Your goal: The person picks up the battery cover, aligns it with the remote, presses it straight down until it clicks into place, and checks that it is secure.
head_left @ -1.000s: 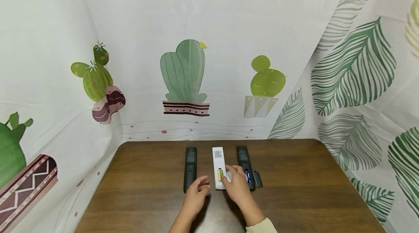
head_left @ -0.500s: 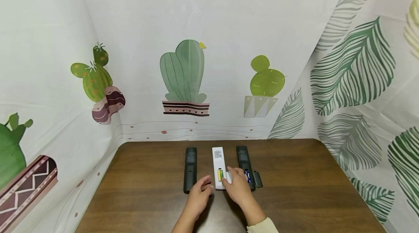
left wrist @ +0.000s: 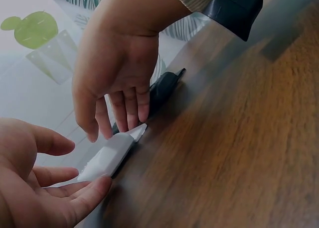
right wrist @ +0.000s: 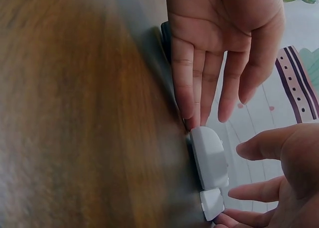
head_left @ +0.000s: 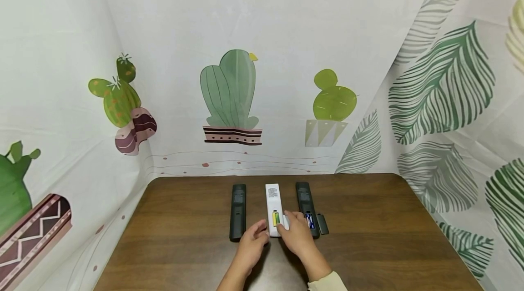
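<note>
White remote point(head_left: 272, 195), lower centre of frame, flat on the tabletop point(head_left: 180, 236), long axis running roughly up-down; label w/ small print at its upper end, compartment open w/ yellow-green batteries point(head_left: 276, 218) showing. White cover point(head_left: 286, 222) lies just beside its R edge, partly hidden by the R hand point(head_left: 296, 235); can't tell if cover & remote touch.

R hand: fingers fairly straight & relaxed, pinching nothing; thumb tip close to the batteries, other fingers by the cover, a fingertip at the cover's end in the R wrist view. L hand point(head_left: 251, 244), just L of the remote's lower end: thumb & fingers spread, a fingertip against the remote's near end per the wrist views.

In the way: R hand fills the gap btwn white remote & the second black remote point(head_left: 304, 195), R of centre, masking part of its lower L edge. That one's compartment is open too, blue batteries point(head_left: 309, 221) inside; black cover point(head_left: 323, 224) lies right alongside. First black remote point(head_left: 238, 212), L of centre, closed back up, sits near the L hand's fingers.

Further out: beige sleeve point(head_left: 327, 283), bottom of frame; dark wrist device point(left wrist: 232, 11), upper R of the L wrist view. Behind, white cloth point(head_left: 286, 9) w/ cactus prints point(head_left: 230, 95), L to centre-R, & leaf prints point(head_left: 446, 82), far R.
</note>
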{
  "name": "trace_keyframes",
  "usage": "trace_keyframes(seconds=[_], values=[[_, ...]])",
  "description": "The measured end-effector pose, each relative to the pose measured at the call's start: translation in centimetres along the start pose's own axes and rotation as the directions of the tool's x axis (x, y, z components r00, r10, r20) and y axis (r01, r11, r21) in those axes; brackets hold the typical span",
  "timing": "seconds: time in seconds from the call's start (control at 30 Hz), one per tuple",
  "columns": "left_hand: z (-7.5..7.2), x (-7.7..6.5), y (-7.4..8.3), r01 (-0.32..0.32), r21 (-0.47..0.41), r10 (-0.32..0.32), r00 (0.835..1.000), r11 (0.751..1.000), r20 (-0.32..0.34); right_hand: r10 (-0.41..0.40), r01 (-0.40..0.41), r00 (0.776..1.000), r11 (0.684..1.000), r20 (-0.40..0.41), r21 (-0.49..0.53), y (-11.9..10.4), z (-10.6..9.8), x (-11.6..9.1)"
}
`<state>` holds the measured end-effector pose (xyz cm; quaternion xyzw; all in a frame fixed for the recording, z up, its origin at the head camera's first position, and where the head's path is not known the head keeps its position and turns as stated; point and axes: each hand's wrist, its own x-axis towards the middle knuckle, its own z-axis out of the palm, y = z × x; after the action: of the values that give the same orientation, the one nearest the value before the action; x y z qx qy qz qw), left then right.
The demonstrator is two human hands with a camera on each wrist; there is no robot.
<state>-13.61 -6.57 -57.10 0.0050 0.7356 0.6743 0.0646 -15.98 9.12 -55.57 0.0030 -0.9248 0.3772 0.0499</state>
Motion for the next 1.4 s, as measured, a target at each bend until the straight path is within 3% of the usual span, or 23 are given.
trace_keyframes(seconds=[0.73, 0.97, 1.4], values=[[0.5, 0.9, -0.3, 0.027, -0.054, -0.026, 0.999, 0.998, 0.022, 0.007, -0.008, 1.0, 0.998, 0.016, 0.058, 0.4, 0.5, 0.3], [0.7, 1.2, -0.6, 0.03, -0.039, -0.031, 1.0, 0.999, -0.008, -0.014, 0.013, 1.0, 0.999, 0.005, 0.039, 0.6, 0.8, 0.6], [0.8, 1.0, -0.2, 0.03, -0.107, -0.038, 0.996, 0.994, -0.077, 0.002, -0.004, 1.0, 0.998, 0.027, 0.059, 0.8, 0.9, 0.6]])
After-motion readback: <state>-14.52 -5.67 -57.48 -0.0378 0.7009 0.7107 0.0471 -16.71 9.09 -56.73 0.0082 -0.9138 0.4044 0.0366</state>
